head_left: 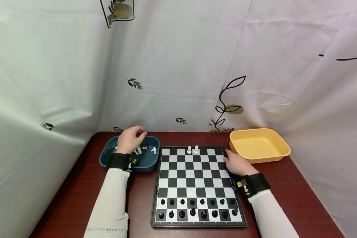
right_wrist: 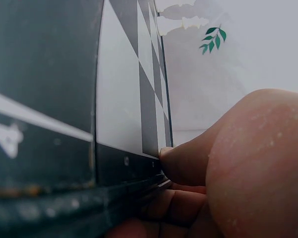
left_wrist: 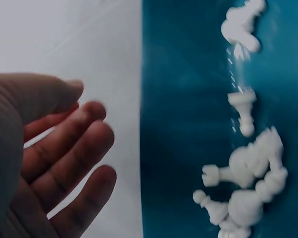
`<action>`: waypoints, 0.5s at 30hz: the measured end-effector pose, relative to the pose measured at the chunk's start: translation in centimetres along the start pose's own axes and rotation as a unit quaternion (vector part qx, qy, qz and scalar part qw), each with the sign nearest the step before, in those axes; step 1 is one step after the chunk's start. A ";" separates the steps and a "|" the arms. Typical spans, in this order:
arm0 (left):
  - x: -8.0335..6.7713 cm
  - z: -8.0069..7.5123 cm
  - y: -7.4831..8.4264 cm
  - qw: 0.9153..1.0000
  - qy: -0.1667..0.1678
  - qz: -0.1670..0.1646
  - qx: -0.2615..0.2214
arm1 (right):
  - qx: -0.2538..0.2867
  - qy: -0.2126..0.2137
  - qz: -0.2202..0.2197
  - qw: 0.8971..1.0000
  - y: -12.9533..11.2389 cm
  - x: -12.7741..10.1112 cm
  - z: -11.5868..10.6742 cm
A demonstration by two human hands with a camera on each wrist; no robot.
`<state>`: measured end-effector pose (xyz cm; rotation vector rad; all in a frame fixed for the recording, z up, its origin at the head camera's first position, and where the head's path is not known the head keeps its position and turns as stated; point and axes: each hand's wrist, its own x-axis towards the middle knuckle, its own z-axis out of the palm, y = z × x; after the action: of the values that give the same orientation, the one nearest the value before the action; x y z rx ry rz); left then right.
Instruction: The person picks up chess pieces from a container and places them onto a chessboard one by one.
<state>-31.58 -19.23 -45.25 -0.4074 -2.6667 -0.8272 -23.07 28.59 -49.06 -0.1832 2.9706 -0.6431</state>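
Observation:
Above the blue tray [head_left: 150, 165] hovers my left hand [head_left: 128, 140], its fingers loosely bent, with nothing visible between thumb and fingertips. White chess pieces [left_wrist: 246, 208] lie jumbled in that tray, apart from the hand. At the chessboard's right edge, my right hand [head_left: 240, 163] grips the rim, thumb on top and fingers curled beneath, as the right wrist view shows. The chessboard [head_left: 196, 173] lies flat on the table. Two white pieces [head_left: 196, 149] stand side by side on its far row. Black chess pieces [head_left: 192, 212] fill the two near rows.
A yellow tray [head_left: 260, 160] sits at the back right, beyond my right hand. The dark red table [head_left: 288, 195] ends at a white patterned cloth [head_left: 178, 66] behind and at both sides.

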 end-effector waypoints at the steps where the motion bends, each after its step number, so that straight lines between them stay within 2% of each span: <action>1: 0.0 0.1 0.0 1.000 -0.010 0.004 0.010 | 0.003 0.001 0.003 1.000 0.0 0.0 0.0; 6: 0.1 0.5 -0.3 0.997 -0.057 0.011 0.047 | 0.007 -0.008 0.010 1.000 -0.2 -0.1 0.0; 15: -0.3 0.8 -0.4 0.994 -0.100 -0.005 0.053 | 0.003 -0.003 -0.001 1.000 0.0 0.0 0.0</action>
<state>-31.60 -19.13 -46.17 -0.4745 -2.8837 -0.6749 -23.06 28.58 -49.03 -0.1867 2.9626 -0.6490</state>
